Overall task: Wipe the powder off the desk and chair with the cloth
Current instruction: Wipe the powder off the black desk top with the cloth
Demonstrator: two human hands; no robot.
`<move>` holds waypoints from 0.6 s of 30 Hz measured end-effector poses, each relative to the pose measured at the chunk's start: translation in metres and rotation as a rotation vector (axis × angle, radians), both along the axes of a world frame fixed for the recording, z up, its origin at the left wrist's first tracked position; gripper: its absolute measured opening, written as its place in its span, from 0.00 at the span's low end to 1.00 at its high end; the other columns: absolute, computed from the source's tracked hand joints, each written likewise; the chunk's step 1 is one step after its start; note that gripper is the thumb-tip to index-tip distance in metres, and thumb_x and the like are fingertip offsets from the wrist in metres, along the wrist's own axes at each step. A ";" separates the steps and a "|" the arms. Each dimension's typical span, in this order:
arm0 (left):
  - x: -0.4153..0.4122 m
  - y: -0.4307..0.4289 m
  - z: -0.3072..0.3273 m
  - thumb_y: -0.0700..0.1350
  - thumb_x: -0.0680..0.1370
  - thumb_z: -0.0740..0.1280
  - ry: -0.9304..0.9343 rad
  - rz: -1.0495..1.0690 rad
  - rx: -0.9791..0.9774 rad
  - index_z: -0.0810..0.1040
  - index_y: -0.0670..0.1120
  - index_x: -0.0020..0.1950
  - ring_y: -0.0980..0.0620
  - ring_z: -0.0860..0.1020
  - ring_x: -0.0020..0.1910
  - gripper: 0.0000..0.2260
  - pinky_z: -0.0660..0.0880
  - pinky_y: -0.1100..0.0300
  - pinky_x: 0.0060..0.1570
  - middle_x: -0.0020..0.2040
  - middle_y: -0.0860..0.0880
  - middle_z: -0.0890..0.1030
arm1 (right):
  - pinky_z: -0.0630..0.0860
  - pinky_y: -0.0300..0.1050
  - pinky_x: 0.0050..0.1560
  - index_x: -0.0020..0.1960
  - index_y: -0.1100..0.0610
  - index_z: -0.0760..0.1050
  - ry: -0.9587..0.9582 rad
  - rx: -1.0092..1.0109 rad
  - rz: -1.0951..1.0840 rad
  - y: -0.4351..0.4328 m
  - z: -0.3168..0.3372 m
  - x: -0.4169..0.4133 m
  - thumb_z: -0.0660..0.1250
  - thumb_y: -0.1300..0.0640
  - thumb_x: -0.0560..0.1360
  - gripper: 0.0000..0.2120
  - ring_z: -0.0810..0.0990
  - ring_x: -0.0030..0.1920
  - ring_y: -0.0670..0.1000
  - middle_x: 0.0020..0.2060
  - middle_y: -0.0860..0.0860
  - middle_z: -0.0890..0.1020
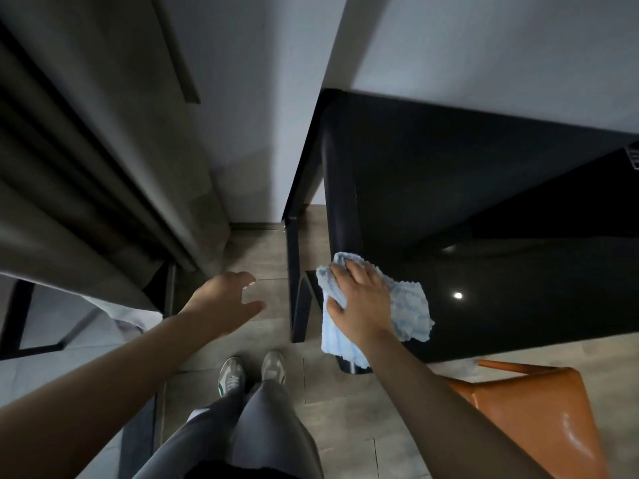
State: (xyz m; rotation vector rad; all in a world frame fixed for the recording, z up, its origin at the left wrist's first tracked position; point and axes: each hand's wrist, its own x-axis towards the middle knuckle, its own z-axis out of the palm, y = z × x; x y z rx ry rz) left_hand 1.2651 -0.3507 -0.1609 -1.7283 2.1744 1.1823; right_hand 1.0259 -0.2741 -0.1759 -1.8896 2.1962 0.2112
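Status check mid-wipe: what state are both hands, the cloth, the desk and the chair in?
Right hand: spread on the cloth, pressing it down.
Left hand: open, empty, above the floor.
Blue cloth: crumpled on the desk corner, partly overhanging the edge.
Black desk: glossy, no powder discernible.
Orange chair: by the desk, untouched.

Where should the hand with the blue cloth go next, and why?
Probably slide the right hand and its cloth rightward across the black desk: the cloth lies at the desk's left corner, partly hanging over the edge, and nearly all the glossy top stretches to its right.
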 end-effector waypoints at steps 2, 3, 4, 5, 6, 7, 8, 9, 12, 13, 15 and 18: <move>-0.001 0.006 0.000 0.55 0.74 0.70 0.021 0.010 0.014 0.73 0.49 0.68 0.50 0.75 0.62 0.24 0.71 0.56 0.62 0.63 0.50 0.78 | 0.68 0.53 0.66 0.72 0.49 0.65 -0.019 0.011 -0.001 0.014 0.002 0.004 0.64 0.46 0.73 0.28 0.63 0.71 0.56 0.71 0.49 0.67; -0.002 0.010 0.000 0.55 0.74 0.70 0.032 0.018 0.019 0.73 0.48 0.68 0.50 0.75 0.63 0.25 0.71 0.56 0.62 0.64 0.50 0.78 | 0.67 0.53 0.66 0.72 0.49 0.65 -0.025 0.019 0.000 0.021 0.003 0.006 0.63 0.46 0.73 0.28 0.63 0.71 0.56 0.71 0.49 0.67; -0.002 0.013 0.000 0.55 0.74 0.71 0.040 0.026 0.023 0.73 0.48 0.68 0.50 0.75 0.63 0.25 0.71 0.56 0.62 0.64 0.50 0.78 | 0.67 0.53 0.66 0.72 0.49 0.66 -0.033 0.021 -0.001 0.027 0.004 0.008 0.64 0.46 0.73 0.28 0.63 0.71 0.56 0.71 0.49 0.67; -0.003 0.016 0.000 0.55 0.73 0.71 0.043 0.032 0.025 0.73 0.48 0.68 0.50 0.75 0.63 0.25 0.72 0.56 0.62 0.64 0.49 0.78 | 0.68 0.52 0.66 0.72 0.49 0.66 -0.042 0.017 -0.004 0.032 0.005 0.009 0.64 0.47 0.73 0.28 0.64 0.71 0.56 0.71 0.49 0.68; -0.004 0.019 0.000 0.55 0.73 0.71 0.041 0.034 0.029 0.73 0.48 0.68 0.50 0.75 0.63 0.25 0.72 0.55 0.62 0.64 0.49 0.77 | 0.68 0.52 0.65 0.72 0.49 0.67 -0.050 0.013 -0.007 0.038 0.006 0.011 0.65 0.47 0.72 0.28 0.64 0.71 0.56 0.70 0.49 0.68; -0.005 0.023 0.000 0.55 0.73 0.71 0.037 0.037 0.030 0.73 0.48 0.68 0.50 0.75 0.63 0.25 0.72 0.55 0.62 0.64 0.49 0.77 | 0.69 0.53 0.63 0.71 0.50 0.68 -0.057 0.011 -0.007 0.044 0.007 0.012 0.66 0.47 0.72 0.28 0.65 0.71 0.56 0.70 0.49 0.69; -0.006 0.027 0.000 0.55 0.73 0.71 0.032 0.039 0.028 0.73 0.48 0.68 0.50 0.75 0.63 0.25 0.71 0.55 0.62 0.64 0.49 0.77 | 0.70 0.53 0.62 0.71 0.50 0.69 -0.062 0.004 -0.006 0.049 0.008 0.013 0.67 0.48 0.71 0.28 0.66 0.70 0.56 0.69 0.50 0.70; -0.007 0.031 -0.001 0.55 0.73 0.71 0.027 0.044 0.024 0.73 0.48 0.68 0.50 0.75 0.63 0.25 0.71 0.56 0.62 0.64 0.49 0.77 | 0.71 0.54 0.61 0.70 0.51 0.70 -0.068 -0.009 -0.002 0.054 0.008 0.014 0.68 0.48 0.71 0.28 0.67 0.70 0.57 0.68 0.50 0.71; -0.011 0.049 -0.001 0.56 0.73 0.70 0.006 0.069 0.019 0.73 0.49 0.68 0.50 0.75 0.63 0.25 0.70 0.58 0.61 0.64 0.50 0.77 | 0.71 0.55 0.60 0.69 0.51 0.72 -0.093 -0.024 0.004 0.070 0.007 0.014 0.69 0.49 0.70 0.27 0.68 0.69 0.57 0.67 0.50 0.72; -0.013 0.057 -0.002 0.56 0.73 0.70 -0.002 0.077 0.014 0.73 0.49 0.68 0.51 0.75 0.63 0.25 0.70 0.58 0.59 0.64 0.51 0.77 | 0.71 0.55 0.61 0.69 0.50 0.71 -0.101 -0.020 0.008 0.074 0.007 0.014 0.68 0.49 0.70 0.27 0.67 0.69 0.56 0.68 0.50 0.72; -0.017 0.073 -0.002 0.56 0.73 0.70 -0.010 0.101 0.004 0.74 0.49 0.67 0.51 0.75 0.62 0.24 0.70 0.59 0.57 0.63 0.51 0.78 | 0.70 0.54 0.63 0.70 0.50 0.70 -0.126 -0.019 0.012 0.086 0.007 0.014 0.67 0.49 0.71 0.27 0.66 0.70 0.55 0.69 0.49 0.71; -0.022 0.097 -0.003 0.56 0.73 0.71 -0.004 0.145 0.009 0.74 0.49 0.66 0.51 0.76 0.61 0.24 0.70 0.60 0.54 0.62 0.51 0.78 | 0.71 0.55 0.63 0.69 0.52 0.71 -0.194 -0.060 0.001 0.103 0.007 0.013 0.68 0.50 0.71 0.27 0.67 0.69 0.56 0.67 0.50 0.73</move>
